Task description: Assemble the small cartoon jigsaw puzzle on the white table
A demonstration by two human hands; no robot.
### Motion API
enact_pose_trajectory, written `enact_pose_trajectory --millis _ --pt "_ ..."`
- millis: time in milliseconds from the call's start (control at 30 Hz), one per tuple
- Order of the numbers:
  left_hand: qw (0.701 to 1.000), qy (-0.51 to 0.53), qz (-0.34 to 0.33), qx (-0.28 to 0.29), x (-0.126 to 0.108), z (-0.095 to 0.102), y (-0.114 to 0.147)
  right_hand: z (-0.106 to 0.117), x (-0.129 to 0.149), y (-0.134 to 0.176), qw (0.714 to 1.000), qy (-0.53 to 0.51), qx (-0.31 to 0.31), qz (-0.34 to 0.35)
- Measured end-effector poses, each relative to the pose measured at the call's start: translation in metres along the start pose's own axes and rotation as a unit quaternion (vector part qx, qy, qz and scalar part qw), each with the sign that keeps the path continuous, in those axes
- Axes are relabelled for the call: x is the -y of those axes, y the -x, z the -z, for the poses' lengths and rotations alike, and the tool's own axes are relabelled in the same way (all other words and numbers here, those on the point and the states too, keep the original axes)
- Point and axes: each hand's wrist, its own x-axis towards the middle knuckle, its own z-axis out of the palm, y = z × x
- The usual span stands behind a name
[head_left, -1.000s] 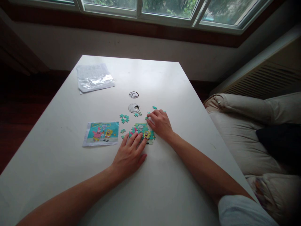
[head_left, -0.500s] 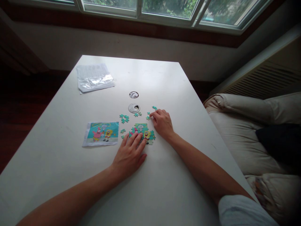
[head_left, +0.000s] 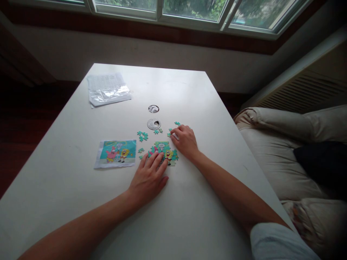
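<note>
My left hand (head_left: pixel 148 177) lies flat with its fingers spread, the fingertips over the lower left of a partly joined jigsaw puzzle (head_left: pixel 162 146). The puzzle shows cartoon figures on a green-blue ground, and my fingers hide part of it. Up and to the right, my right hand (head_left: pixel 184 141) has its thumb and index finger curved with a gap between them. Its fingertips are right beside a loose puzzle piece (head_left: pixel 168 135); whether they touch it is too small to tell. To the left lies a printed picture sheet (head_left: pixel 118 153) with the same figures.
Loose puzzle pieces (head_left: pixel 142 136) lie behind the puzzle, with one more piece (head_left: pixel 177 123) beyond my right hand. Two round metal-rimmed openings (head_left: pixel 154 124) are set in the white table (head_left: pixel 189 216). A clear plastic bag with paper (head_left: pixel 108 89) lies far left; a sofa (head_left: pixel 273 162) stands right.
My right hand has shifted slightly left, its fingertips coming closer to the loose piece, with thumb and index finger a little further apart. My left hand stays on the puzzle.
</note>
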Motion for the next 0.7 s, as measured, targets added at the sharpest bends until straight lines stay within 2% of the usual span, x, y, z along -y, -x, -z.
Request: enact_pose_trajectory --millis 400,700 --pt "1.0 0.002 0.002 0.004 0.0006 -0.0012 0.0018 0.0035 -0.0094 -0.0026 0.999 -0.037 -0.001 -0.024" --pt "1.0 0.009 -0.002 -0.004 0.0004 -0.001 0.0008 0.0085 -0.0057 -0.0009 0.999 -0.014 0.037 0.02"
